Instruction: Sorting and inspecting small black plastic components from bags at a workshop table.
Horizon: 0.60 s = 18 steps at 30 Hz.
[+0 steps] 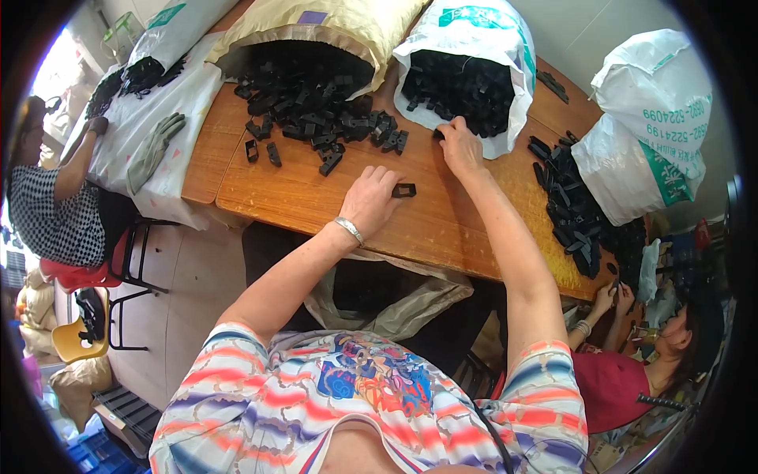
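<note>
My left hand (pixel 368 199) rests on the wooden table near its front edge. Its thumb and forefinger hold the end of a small black plastic part (pixel 405 190), a rectangular frame with an opening. Farther forward, my right hand (pixel 461 148) is at the mouth of a white sack (pixel 519 103) full of black parts. Its fingers are pinched on a small black plastic part (pixel 438 134), mostly hidden by the fingertips. Ahead of my left hand, a heap of loose black parts (pixel 304 114) spills from a tan sack (pixel 324 33).
Long black pieces (pixel 564 201) lie piled at the right beside another white sack (pixel 624 166). A grey glove (pixel 155 150) lies on white sheeting at left. One co-worker (pixel 59 201) sits left, another (pixel 624 379) right. An open bag (pixel 387 304) hangs below the table edge.
</note>
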Each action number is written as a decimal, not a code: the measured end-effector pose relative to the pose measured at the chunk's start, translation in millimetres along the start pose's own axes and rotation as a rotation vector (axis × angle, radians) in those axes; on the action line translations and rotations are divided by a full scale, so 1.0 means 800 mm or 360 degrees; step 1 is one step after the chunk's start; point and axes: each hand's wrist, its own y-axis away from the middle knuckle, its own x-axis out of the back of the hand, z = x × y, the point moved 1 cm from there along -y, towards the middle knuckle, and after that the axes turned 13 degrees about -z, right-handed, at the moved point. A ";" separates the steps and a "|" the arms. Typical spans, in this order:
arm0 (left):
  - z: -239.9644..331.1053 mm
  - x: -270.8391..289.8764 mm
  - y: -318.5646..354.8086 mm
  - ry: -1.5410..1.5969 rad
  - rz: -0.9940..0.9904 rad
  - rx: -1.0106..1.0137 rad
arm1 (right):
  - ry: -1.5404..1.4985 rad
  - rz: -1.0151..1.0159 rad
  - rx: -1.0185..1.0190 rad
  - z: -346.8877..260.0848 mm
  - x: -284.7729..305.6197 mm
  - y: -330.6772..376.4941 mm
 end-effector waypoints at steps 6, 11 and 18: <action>0.014 -0.005 0.004 0.0092 -0.0057 0.0118 | 0.0089 -0.0086 -0.0088 0.018 0.012 0.000; 0.042 -0.016 0.018 0.0404 -0.0215 -0.0007 | -0.0093 -0.0111 -0.0058 0.000 0.022 0.044; 0.025 -0.017 -0.006 0.0143 -0.0059 -0.0021 | -0.0395 -0.0205 -0.0036 -0.018 0.025 0.129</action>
